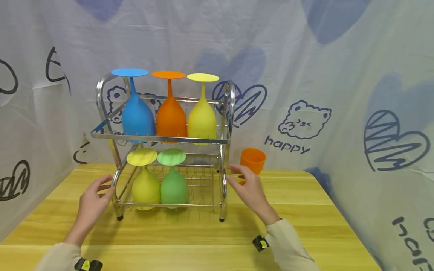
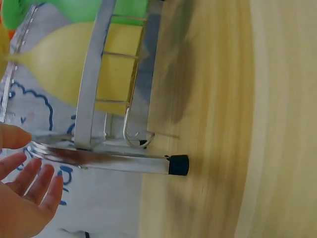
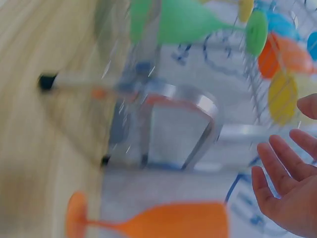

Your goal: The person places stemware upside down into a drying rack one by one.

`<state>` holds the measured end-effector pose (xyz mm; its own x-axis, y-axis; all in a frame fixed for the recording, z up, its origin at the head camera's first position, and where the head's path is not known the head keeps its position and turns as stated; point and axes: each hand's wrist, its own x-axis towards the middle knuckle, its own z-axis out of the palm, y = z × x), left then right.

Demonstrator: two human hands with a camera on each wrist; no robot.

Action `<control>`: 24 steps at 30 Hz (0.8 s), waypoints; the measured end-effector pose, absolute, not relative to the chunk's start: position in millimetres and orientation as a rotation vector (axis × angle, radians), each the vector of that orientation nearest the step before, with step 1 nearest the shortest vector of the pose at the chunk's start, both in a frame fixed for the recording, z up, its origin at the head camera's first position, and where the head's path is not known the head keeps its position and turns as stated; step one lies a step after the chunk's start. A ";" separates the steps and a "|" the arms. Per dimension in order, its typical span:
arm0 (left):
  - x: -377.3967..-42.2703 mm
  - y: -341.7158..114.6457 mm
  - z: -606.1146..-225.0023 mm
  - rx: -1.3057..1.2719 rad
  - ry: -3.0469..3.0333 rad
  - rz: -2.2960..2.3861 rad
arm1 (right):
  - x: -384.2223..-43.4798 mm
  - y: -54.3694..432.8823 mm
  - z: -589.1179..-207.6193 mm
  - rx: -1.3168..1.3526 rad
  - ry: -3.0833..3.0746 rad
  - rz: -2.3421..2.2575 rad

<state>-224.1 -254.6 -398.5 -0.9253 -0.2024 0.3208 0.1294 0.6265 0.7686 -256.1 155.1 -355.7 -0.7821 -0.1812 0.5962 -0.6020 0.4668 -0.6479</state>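
Note:
A two-tier metal rack stands on the wooden table. On its upper shelf, blue, orange and yellow goblets are upside down. Below them, a yellow goblet and a green goblet also stand inverted. My left hand is at the rack's left side, its fingertips right at the curved tube. On the opposite side, my right hand has its fingers spread beside the right tube, holding nothing. Behind it an upright orange goblet stands on the table.
The wooden table extends in front of the rack and to its right. A white cloth with blue hearts and drawings hangs behind and along the sides. Black feet support the rack on the tabletop.

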 end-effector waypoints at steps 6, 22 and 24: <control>-212.0 -243.8 -395.7 -0.016 -2.419 -1.118 | -265.2 192.2 -371.4 0.388 -2.262 1.358; -189.3 -202.2 -382.7 -0.202 -2.440 -1.248 | -315.7 222.3 -397.6 -0.090 -2.279 1.759; -187.6 -195.3 -382.7 -0.235 -2.437 -1.264 | -320.9 221.3 -399.1 -0.097 -2.279 1.818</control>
<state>-187.6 -195.3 -382.7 -0.9123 -0.0273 0.4085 0.3181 0.5809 0.7492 -320.9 221.3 -399.1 -0.9727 0.1903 0.1328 -0.0871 0.2310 -0.9691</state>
